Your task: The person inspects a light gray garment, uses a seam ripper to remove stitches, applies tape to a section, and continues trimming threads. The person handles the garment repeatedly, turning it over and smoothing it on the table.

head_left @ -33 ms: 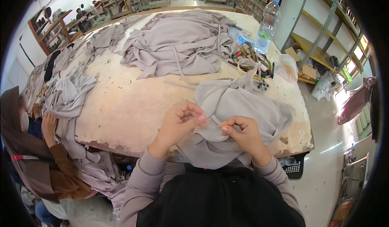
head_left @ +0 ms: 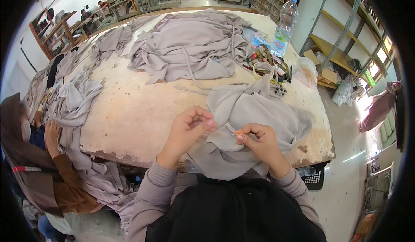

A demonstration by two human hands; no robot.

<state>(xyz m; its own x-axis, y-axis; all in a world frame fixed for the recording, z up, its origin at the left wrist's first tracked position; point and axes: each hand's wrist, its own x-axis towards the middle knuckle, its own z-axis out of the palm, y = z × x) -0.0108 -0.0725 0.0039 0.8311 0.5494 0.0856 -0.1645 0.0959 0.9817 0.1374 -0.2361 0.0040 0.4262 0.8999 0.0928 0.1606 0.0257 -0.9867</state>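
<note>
A light grey-beige piece of fabric [head_left: 263,112] lies in loose folds over the table's near edge, in front of me. Above its left part, my left hand [head_left: 190,127] is raised with curled fingers, thumb and forefinger brought together; whatever they pinch is too small to make out. My right hand [head_left: 259,140] rests just over the same cloth, closed in a pinch on a small orange object [head_left: 238,131]. Most of that object is hidden by the fingers, so its kind is unclear. A pale narrow strip of the cloth shows between my two hands.
A large heap of matching fabric [head_left: 186,43] covers the table's far middle. Toward the right stand a water bottle [head_left: 284,28], a tape roll [head_left: 262,70], tangled straps and a plastic bag [head_left: 305,72]. At left, a co-worker [head_left: 39,155] handles more cloth. Metal shelves [head_left: 341,30] rise at right.
My left hand has shifted very slightly left and up, away from the right hand. The right hand and the cloth look the same.
</note>
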